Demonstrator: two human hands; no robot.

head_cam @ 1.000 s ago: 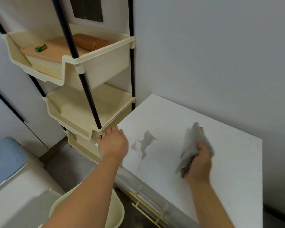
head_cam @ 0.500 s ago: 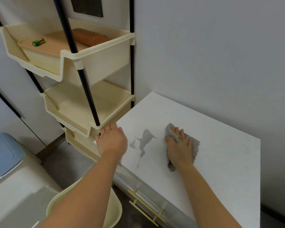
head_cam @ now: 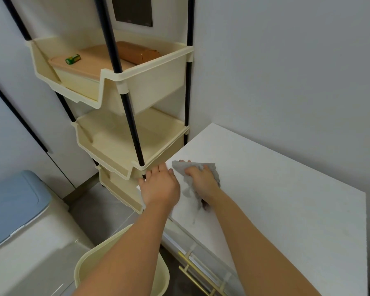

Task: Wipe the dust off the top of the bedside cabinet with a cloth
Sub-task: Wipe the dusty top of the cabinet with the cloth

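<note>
The bedside cabinet has a white top (head_cam: 276,189) that fills the right half of the view. A grey cloth (head_cam: 187,189) lies flat on the top near its left edge. My right hand (head_cam: 201,181) presses down on the cloth with spread fingers. My left hand (head_cam: 159,186) rests palm down on the cabinet's left front corner, fingers apart, holding nothing. A faint grey streak trails from the cloth toward the front edge. The dark smudge lies under the cloth and hand.
A cream plastic shelf rack (head_cam: 124,133) with black poles stands tight against the cabinet's left side. A cream bin (head_cam: 83,268) sits below my left arm. Gold drawer handles (head_cam: 192,272) show on the cabinet front. A grey wall backs the cabinet.
My right hand brought the lifted cloth down onto the top and slid it left, over the dark smudge, up to my left hand. The left hand stayed put.
</note>
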